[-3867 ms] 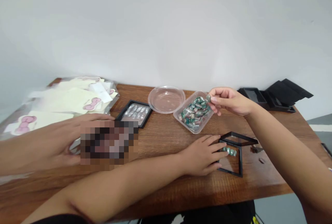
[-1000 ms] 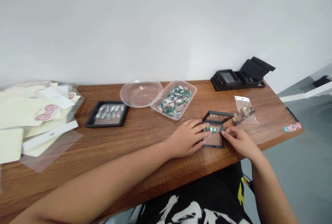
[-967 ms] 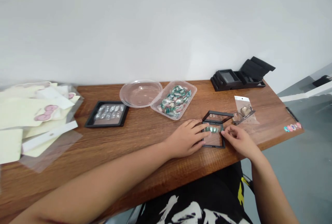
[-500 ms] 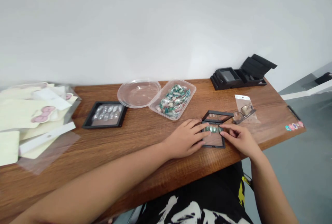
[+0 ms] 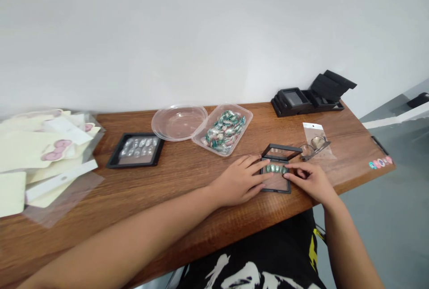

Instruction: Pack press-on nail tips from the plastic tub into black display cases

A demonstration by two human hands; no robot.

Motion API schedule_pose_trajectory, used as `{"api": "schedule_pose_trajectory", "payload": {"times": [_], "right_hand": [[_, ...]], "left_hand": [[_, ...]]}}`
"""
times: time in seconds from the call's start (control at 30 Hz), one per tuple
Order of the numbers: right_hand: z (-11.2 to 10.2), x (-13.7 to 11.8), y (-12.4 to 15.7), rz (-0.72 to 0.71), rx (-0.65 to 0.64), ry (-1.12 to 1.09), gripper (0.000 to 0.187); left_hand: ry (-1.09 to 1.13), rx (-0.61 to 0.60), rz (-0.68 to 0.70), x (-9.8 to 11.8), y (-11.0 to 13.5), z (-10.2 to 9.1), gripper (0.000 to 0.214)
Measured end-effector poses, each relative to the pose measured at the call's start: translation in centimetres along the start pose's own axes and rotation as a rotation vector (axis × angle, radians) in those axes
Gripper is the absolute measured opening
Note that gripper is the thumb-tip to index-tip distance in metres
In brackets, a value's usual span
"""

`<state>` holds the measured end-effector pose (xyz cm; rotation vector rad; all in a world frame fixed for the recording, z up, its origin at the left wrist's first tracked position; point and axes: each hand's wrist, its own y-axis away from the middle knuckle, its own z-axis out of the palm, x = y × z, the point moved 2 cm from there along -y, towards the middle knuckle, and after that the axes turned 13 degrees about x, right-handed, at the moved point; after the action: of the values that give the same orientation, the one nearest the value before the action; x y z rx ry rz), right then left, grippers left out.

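A small black display case (image 5: 275, 190) lies with its lid (image 5: 281, 152) raised on the table, near its front edge. A row of several glossy green press-on nails (image 5: 276, 169) lies on its clear film. My left hand (image 5: 237, 179) rests flat at the left side of the case, fingers spread, with fingertips on the film by the row's left end. At the right end of the row, my right hand (image 5: 310, 181) has its thumb and index finger closed about the last nail; the other fingers are curled in.
A clear tub (image 5: 250, 121) of loose green nails and a round plastic lid (image 5: 179, 121) sit at the back. Another black case (image 5: 134, 161) holds clear nails. Black cases (image 5: 291, 101) are stacked at back right, glasses (image 5: 314, 148) nearer, pale cards (image 5: 30, 146) far left.
Both hands stay at the case with hardly any movement. The right thumb and index finger have shifted very slightly at the row's right end.
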<state>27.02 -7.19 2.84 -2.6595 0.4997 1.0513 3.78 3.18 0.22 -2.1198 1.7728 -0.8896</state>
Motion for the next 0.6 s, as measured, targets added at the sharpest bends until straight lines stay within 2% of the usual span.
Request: {"api": "schedule_pose_trajectory", "payload": {"times": [0.33,0.6], "right_hand": [[0.04,0.39,0.13,0.0,-0.007,-0.016,0.038],[0.26,0.7,0.43,0.062,0.138,-0.14,0.033]], "left_hand": [[-0.006,-0.009,-0.014,0.04,0.03,0.12,0.038],[-0.019,-0.016,-0.019,0.0,0.07,0.23,0.038]]}}
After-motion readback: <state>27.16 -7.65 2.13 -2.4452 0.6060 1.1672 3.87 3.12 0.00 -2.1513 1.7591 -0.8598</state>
